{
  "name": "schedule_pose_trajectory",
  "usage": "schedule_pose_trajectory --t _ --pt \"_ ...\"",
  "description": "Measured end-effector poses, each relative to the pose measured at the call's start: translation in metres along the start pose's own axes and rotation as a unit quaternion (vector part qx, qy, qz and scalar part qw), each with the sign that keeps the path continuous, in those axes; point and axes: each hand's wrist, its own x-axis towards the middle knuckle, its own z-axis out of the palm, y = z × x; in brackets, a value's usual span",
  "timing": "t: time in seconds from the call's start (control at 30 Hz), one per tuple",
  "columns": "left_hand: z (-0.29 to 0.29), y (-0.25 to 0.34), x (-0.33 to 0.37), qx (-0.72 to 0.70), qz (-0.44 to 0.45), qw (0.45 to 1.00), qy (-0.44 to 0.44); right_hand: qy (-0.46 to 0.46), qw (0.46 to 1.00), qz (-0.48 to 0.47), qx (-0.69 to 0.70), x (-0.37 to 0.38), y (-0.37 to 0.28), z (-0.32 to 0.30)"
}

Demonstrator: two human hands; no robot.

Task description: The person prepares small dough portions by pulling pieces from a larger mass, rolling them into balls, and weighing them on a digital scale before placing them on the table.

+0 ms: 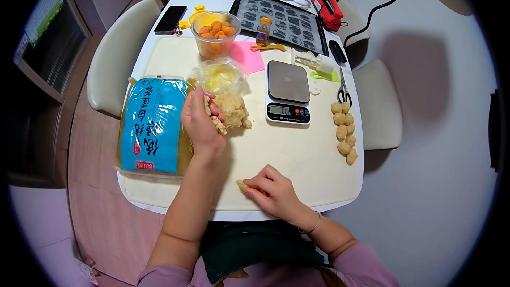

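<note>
A crumbly lump of pale dough (231, 109) lies on the cream mat (297, 154), left of its middle. My left hand (203, 125) curls against the lump's left side, its fingers closed round some of the dough. Near the mat's front edge my right hand (273, 190) pinches a small bit of dough (241, 184) between thumb and fingers. A kitchen scale (288, 91) with a bare metal plate stands right of the lump. Along the mat's right side sit several small dough balls (344, 133), in two rough rows.
Left of my left hand lies a large blue and clear bag (154, 125). Behind the lump are a crumpled clear plastic bag (220, 76) and a tub of orange balls (215, 40). Scissors (343, 93), a small bottle (263, 32) and a dark patterned tray (284, 18) lie further back.
</note>
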Motion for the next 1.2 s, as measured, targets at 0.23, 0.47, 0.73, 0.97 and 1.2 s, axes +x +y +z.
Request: schedule_pose_trajectory --t 0.23,0.47,0.73,0.97,1.2 --pt "0.004 -0.002 -0.002 0.004 -0.019 1.0 -0.009 0.056 0.964 0.157 0.209 0.003 0.038 -0.03" --pt "0.008 -0.007 -0.004 0.01 -0.027 0.999 -0.025 0.225 0.965 0.122 0.05 0.097 0.1 -0.124" --pt "0.007 -0.006 -0.007 0.01 -0.044 0.999 -0.026 0.229 0.953 0.04 -0.193 0.165 0.155 -0.131" --pt "0.008 -0.004 -0.012 -0.048 -0.14 0.988 -0.042 0.334 0.927 0.153 0.079 0.092 0.045 -0.212" --pt "0.016 -0.003 -0.021 -0.138 -0.202 0.964 -0.106 0.278 0.955 0.092 0.052 0.089 0.007 -0.187"
